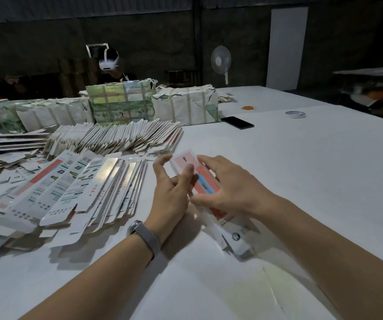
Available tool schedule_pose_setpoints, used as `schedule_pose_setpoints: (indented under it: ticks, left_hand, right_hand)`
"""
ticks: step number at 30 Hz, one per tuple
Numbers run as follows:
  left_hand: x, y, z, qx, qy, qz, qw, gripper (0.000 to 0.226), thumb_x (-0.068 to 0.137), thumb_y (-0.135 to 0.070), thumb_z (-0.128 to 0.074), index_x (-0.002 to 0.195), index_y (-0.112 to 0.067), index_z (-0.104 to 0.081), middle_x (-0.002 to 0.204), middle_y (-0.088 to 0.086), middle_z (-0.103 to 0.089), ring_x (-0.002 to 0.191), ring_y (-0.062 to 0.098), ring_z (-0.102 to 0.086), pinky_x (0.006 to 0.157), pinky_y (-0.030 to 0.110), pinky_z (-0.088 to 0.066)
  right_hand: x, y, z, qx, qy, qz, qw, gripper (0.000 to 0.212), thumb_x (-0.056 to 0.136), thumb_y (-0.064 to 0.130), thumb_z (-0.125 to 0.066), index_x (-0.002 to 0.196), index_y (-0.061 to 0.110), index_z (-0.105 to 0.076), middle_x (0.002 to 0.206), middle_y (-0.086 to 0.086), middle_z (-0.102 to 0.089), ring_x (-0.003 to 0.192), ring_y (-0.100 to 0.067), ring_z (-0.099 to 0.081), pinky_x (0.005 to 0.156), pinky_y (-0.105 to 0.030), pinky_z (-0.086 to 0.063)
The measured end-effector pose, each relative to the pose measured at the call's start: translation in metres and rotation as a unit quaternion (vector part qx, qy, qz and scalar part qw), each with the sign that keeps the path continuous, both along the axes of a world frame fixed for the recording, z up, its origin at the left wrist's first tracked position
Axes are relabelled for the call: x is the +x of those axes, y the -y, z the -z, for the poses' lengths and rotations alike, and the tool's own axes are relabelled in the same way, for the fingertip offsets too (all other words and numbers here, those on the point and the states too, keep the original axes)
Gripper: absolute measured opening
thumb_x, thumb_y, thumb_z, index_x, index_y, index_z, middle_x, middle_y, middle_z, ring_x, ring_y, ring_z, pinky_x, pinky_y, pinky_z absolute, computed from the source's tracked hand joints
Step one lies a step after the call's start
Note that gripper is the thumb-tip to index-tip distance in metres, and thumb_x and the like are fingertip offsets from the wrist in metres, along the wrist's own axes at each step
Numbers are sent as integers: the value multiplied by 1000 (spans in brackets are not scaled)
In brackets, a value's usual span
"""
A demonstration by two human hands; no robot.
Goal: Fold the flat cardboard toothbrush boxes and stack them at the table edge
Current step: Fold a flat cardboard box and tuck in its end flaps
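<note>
The person works one toothbrush box [205, 183] in the middle of the white worktop [301, 169], a long pink and white carton that runs from far left to near right, with its near end resting on the worktop. The left hand [172, 192] grasps it from the left: its thumb lies on the pink face and the fingers [160, 163] curve beside the far end. The right hand [229, 183] lies across the top with nearly straight fingers, pressing rather than clenching.

The box looks partly raised from flat, so the step in hand is probably squaring the tube. To do it well, the left thumb and fingers should squeeze the two opposite creases toward each other while the right palm steadies the long panel, so that the walls pop up evenly and do not buckle. The end flaps near the person are best left until the tube holds its shape, then tucked one at a time.

To the left, flat blanks [75, 190] lie fanned out, and a slanted row of cartons [116, 137] stands beyond them. Barcodes and small print show on the blanks, but no brand or word can be read; the writing is too blurred. Red characters on one strip cannot be made out either.
</note>
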State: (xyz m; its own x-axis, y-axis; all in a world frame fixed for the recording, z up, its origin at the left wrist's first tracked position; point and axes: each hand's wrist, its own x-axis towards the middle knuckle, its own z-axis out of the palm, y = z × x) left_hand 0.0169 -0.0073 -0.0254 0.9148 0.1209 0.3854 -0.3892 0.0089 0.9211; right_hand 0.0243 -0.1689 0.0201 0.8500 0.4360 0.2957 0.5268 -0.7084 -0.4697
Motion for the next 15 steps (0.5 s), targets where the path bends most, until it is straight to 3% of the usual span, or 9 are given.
schedule_pose_setpoints:
  ticks: [3,7,11,13,15]
  left_hand:
    - [-2,2,-3,1,-1,8,1000,33,89,-65,-41,113,-43,-36,79,6,-73,44,15,-63,38,24,-48]
    - [1,-2,-1,-6,-19,42,999,53,78,-81,-42,120,-51,-33,81,1,-73,49,22,-64,37,26,-47]
    - [9,-2,2,-44,-47,23,998,21,80,-79,-50,96,-67,-45,76,6,-70,45,29,-63,37,28,-43]
    - [12,0,4,-45,-58,12,997,15,78,-72,-48,92,-67,-46,71,4,-69,41,29,-62,38,27,-41]
    - [12,1,4,-43,-49,8,998,7,90,-62,-43,95,-64,-48,69,5,-68,41,27,-62,39,26,-41]
  right_hand:
    - [-13,-3,-4,-36,46,24,998,77,80,56,-67,145,32,-35,122,5,-50,104,-19,-57,88,-39,-52]
    - [-22,16,-14,-77,79,71,991,72,85,44,-63,149,25,-34,130,0,-53,106,-24,-59,90,-41,-53]
    - [-31,93,-21,-80,57,150,984,63,89,41,-59,146,24,-37,133,1,-54,111,-22,-57,94,-40,-51]
    - [-37,149,-21,-118,44,214,969,65,91,41,-58,149,23,-35,139,1,-51,119,-22,-51,99,-37,-45]
    - [-44,208,-21,-166,18,285,944,66,92,43,-57,151,23,-33,144,1,-47,125,-23,-43,101,-36,-40]
